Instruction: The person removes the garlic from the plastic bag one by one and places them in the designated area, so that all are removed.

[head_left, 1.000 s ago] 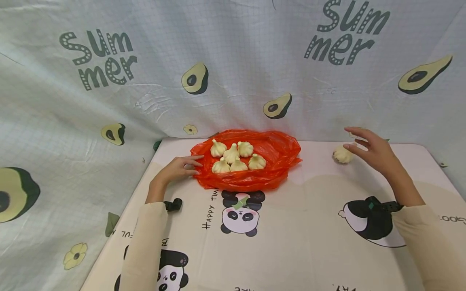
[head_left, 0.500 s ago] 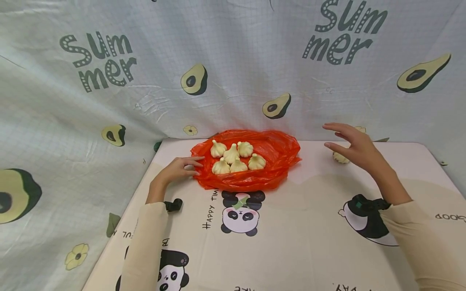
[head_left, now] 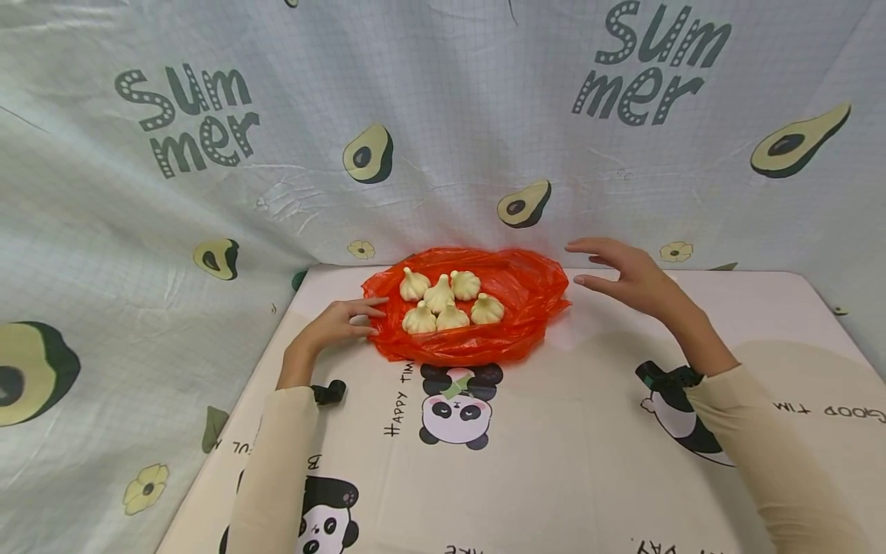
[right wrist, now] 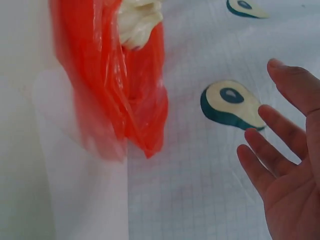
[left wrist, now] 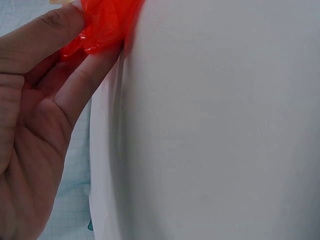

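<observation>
A red plastic bag (head_left: 522,281) lies spread open at the back of the table, with several white garlic bulbs (head_left: 439,293) clustered inside it. My left hand (head_left: 334,323) is at the bag's left edge; in the left wrist view the red film (left wrist: 107,30) sits between its thumb and fingers. To the right of the bag, above the table, hovers my right hand (head_left: 626,278), its fingers apart and holding nothing. The right wrist view shows that hand (right wrist: 295,175) beside the bag's end, with a garlic bulb (right wrist: 139,22) partly visible in the bag.
A pale tablecloth (head_left: 547,446) with printed pandas covers the table. Close behind the bag hangs a light curtain (head_left: 443,100) with printed avocados and lettering; it also runs along the left side.
My right hand has moved left toward the bag, away from a lone garlic bulb on the right, which the hand and forearm now hide. My left hand and the bag stay put.
</observation>
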A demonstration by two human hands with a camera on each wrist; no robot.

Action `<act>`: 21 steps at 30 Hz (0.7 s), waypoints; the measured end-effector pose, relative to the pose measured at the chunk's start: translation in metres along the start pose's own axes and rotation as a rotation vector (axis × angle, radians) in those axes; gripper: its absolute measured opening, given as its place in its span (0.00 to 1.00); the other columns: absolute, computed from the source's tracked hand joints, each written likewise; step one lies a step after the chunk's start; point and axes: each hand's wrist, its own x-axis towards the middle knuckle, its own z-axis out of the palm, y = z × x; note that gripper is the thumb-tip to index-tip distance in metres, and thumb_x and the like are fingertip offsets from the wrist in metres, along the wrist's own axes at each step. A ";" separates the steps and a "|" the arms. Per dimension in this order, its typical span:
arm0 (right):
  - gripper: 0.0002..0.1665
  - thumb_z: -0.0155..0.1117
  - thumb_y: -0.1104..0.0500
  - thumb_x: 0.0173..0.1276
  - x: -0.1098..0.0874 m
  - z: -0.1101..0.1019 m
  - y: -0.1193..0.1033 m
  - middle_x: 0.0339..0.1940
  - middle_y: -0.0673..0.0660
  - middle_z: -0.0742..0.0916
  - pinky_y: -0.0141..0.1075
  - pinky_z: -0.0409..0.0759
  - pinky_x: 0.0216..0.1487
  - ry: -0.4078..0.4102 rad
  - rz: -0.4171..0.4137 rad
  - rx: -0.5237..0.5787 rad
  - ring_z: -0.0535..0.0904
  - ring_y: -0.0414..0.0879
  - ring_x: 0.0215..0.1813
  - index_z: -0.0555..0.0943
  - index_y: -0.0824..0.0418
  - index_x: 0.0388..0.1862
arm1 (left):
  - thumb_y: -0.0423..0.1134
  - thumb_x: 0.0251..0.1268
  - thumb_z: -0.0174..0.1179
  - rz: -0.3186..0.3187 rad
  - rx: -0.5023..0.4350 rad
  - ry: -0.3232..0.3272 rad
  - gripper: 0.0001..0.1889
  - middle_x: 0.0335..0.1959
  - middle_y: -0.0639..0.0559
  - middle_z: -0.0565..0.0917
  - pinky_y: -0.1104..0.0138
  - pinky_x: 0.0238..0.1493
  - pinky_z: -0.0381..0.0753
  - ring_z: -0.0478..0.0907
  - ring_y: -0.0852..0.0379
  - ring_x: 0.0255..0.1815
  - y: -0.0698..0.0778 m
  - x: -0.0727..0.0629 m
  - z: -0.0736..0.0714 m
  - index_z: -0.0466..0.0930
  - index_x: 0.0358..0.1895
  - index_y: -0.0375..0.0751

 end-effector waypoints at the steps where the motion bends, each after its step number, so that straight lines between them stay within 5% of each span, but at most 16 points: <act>1: 0.30 0.71 0.61 0.68 0.003 0.003 -0.001 0.67 0.57 0.81 0.47 0.76 0.68 -0.024 0.001 0.003 0.74 0.55 0.69 0.77 0.57 0.69 | 0.30 0.63 0.68 0.001 -0.003 0.000 0.16 0.70 0.46 0.76 0.48 0.73 0.66 0.67 0.42 0.74 0.000 0.000 0.000 0.87 0.55 0.37; 4: 0.30 0.71 0.62 0.68 0.012 0.012 -0.004 0.66 0.56 0.82 0.59 0.76 0.65 -0.094 0.010 0.035 0.74 0.56 0.68 0.78 0.56 0.68 | 0.30 0.63 0.68 0.008 0.004 0.000 0.17 0.70 0.45 0.76 0.47 0.73 0.65 0.67 0.41 0.74 -0.001 0.001 0.001 0.87 0.55 0.37; 14: 0.28 0.69 0.52 0.71 0.052 0.043 -0.001 0.67 0.61 0.81 0.57 0.79 0.62 -0.369 0.043 0.008 0.75 0.61 0.66 0.79 0.56 0.68 | 0.32 0.62 0.70 -0.006 0.014 -0.006 0.17 0.70 0.44 0.76 0.45 0.73 0.65 0.67 0.40 0.74 0.001 0.000 0.000 0.87 0.55 0.37; 21: 0.27 0.70 0.56 0.70 0.081 0.058 -0.006 0.64 0.61 0.82 0.53 0.78 0.64 -0.525 -0.004 -0.007 0.77 0.60 0.65 0.79 0.57 0.67 | 0.32 0.61 0.71 -0.005 0.012 -0.009 0.17 0.70 0.45 0.76 0.46 0.73 0.65 0.67 0.41 0.74 0.002 0.000 0.002 0.87 0.54 0.37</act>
